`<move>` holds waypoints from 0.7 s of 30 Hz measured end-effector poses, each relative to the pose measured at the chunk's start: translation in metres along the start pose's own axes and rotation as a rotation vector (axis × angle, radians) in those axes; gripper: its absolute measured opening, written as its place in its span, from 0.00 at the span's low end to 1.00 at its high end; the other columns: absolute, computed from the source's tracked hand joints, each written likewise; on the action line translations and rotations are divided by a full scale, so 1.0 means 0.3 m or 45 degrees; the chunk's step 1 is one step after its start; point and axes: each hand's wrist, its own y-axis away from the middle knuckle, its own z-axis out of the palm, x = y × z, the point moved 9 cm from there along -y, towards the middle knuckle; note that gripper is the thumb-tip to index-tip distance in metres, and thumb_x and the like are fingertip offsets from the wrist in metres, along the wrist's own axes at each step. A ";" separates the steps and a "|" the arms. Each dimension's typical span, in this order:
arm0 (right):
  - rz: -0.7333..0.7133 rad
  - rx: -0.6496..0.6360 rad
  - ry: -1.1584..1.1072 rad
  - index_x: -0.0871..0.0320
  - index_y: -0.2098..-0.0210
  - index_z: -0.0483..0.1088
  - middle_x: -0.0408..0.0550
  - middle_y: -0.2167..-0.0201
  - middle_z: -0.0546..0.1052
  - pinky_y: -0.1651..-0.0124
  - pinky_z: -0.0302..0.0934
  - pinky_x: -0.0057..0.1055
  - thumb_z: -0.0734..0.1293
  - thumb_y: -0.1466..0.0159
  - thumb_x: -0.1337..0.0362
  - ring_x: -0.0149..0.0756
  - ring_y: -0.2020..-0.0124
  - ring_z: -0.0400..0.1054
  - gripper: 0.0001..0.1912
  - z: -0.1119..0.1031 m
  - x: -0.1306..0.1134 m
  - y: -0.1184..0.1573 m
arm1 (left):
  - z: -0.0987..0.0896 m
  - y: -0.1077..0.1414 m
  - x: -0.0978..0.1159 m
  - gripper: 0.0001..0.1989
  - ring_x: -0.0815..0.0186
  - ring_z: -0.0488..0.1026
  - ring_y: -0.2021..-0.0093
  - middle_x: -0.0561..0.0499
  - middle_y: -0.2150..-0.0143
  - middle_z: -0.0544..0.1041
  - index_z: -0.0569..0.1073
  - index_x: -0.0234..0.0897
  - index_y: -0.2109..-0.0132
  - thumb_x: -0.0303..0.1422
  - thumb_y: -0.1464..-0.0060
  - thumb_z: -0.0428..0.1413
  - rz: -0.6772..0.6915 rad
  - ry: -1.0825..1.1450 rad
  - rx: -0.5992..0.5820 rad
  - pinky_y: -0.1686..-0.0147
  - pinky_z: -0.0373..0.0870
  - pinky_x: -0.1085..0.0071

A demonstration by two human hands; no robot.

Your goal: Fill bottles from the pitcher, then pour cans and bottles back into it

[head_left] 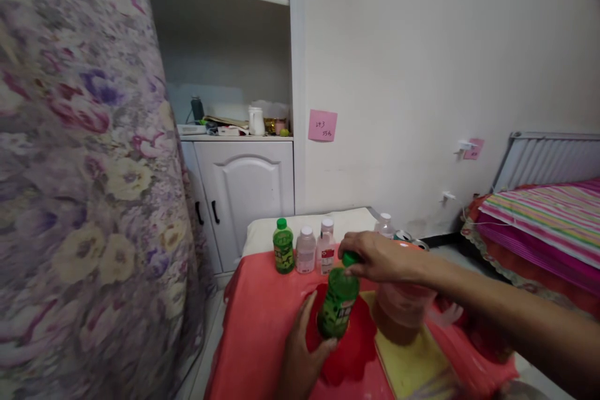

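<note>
My right hand (pixel 372 255) reaches in from the right and grips the green cap of a green-labelled drink bottle (pixel 340 306). The bottle tilts slightly over a red, wavy-edged dish (pixel 363 331). Close to the bottle's lower end is my left hand (pixel 302 350), thumb and fingers apart in a curve; whether it touches the bottle I cannot tell. Behind stand another green bottle (pixel 283 247) and two clear bottles with pale caps, one plain (pixel 306 251) and one with a red label (pixel 327 249). Beneath my right forearm is a large clear container (pixel 398 315) with brownish contents, partly hidden.
A red cloth (pixel 262 319) covers the table. A yellow board or sheet (pixel 407 365) lies under the clear container. Another clear bottle (pixel 385 225) and cans (pixel 403 236) stand at the back right. A floral curtain (pixel 84 187) hangs left; a bed (pixel 548 219) is at right.
</note>
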 end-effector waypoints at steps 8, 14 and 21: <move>0.189 0.100 0.225 0.59 0.57 0.74 0.51 0.60 0.77 0.61 0.60 0.29 0.68 0.42 0.65 0.37 0.63 0.69 0.13 -0.179 0.194 -0.024 | -0.004 -0.005 -0.028 0.29 0.54 0.75 0.47 0.38 0.47 0.78 0.68 0.33 0.43 0.35 0.52 0.61 -0.043 0.020 -0.014 0.46 0.72 0.59; 0.321 0.114 0.322 0.61 0.57 0.74 0.52 0.61 0.77 0.60 0.60 0.30 0.67 0.41 0.66 0.39 0.62 0.70 0.12 -0.209 0.388 -0.067 | 0.002 -0.010 -0.044 0.24 0.56 0.78 0.53 0.41 0.54 0.81 0.72 0.34 0.48 0.34 0.53 0.61 -0.057 0.003 -0.016 0.51 0.75 0.61; 0.425 0.030 0.378 0.61 0.57 0.75 0.55 0.58 0.78 0.59 0.60 0.30 0.66 0.41 0.66 0.40 0.59 0.71 0.13 -0.103 0.592 -0.150 | -0.001 -0.019 -0.084 0.21 0.59 0.79 0.57 0.42 0.55 0.81 0.73 0.35 0.48 0.31 0.52 0.60 -0.052 0.013 -0.083 0.52 0.75 0.64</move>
